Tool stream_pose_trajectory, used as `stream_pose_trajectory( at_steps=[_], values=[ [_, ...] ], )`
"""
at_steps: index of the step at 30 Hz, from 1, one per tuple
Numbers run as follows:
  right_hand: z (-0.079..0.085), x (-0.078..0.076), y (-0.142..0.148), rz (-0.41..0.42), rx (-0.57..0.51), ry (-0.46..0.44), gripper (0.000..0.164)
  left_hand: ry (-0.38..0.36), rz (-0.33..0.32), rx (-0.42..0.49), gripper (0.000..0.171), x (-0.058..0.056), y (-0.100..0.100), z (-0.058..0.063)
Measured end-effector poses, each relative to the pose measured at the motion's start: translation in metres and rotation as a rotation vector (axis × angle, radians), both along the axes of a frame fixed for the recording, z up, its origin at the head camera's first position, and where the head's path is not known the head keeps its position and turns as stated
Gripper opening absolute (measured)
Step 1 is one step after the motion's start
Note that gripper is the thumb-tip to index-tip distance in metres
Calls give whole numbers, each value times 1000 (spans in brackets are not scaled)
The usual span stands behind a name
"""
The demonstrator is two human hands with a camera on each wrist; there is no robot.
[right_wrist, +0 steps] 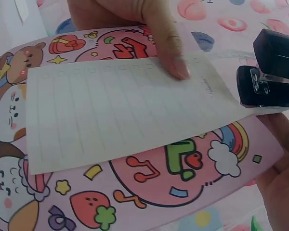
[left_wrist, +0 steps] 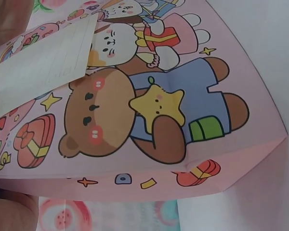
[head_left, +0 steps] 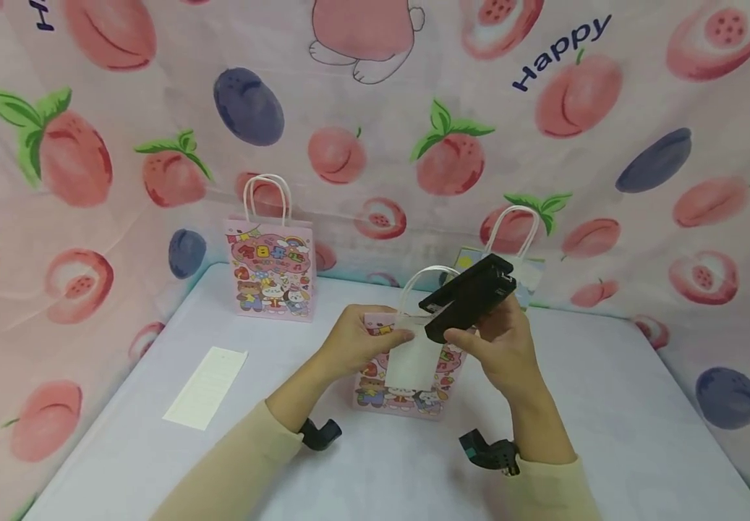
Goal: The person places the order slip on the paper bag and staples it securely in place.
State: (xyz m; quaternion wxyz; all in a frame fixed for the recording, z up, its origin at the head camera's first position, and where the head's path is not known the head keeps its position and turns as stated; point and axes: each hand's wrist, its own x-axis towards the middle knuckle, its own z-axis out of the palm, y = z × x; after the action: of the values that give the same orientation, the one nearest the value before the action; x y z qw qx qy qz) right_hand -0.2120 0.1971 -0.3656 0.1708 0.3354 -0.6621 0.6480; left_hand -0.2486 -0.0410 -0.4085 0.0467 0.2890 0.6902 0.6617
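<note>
My left hand grips a pink cartoon paper bag by its upper left side. Its thumb presses a lined white paper slip flat against the bag's front. My right hand holds a black stapler, tilted over the bag's top right. In the right wrist view the stapler has its jaws parted beside the top end of the slip. The left wrist view shows the bag's lower front with a printed bear; the fingers behind the bag are mostly hidden.
A second pink bag with white handles stands at the back left. Another bag is partly hidden behind the stapler and right hand. A second white slip lies on the white table at left. A fruit-print cloth hangs behind.
</note>
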Motion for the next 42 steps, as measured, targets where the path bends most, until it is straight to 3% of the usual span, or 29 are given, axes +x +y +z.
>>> stream_pose_trajectory(
  at_steps=[7, 12, 15, 23, 31, 38, 42],
  values=[
    [3, 6, 11, 22, -87, -24, 62, -8, -7, -4, 26, 1, 2, -2],
    [15, 12, 23, 60, -149, -31, 52, 4, -19, 4, 26, 0, 0, -1],
    [21, 19, 31, 56, -134, -46, 51, 0, -33, 8, 25, 2, 1, -1],
    [25, 35, 53, -102, 101, -163, 50, -9, -43, -12, 27, 2, 0, 1],
    [15, 45, 78, -327, 403, -377, 50, -12, -53, -42, 27, 1, -2, 3],
    [5, 46, 88, -391, 544, -484, 55, -51, -54, -69, 29, 2, -3, 6],
    [-1, 45, 91, -383, 588, -526, 53, -61, -55, -75, 30, 2, -4, 8]
  ],
)
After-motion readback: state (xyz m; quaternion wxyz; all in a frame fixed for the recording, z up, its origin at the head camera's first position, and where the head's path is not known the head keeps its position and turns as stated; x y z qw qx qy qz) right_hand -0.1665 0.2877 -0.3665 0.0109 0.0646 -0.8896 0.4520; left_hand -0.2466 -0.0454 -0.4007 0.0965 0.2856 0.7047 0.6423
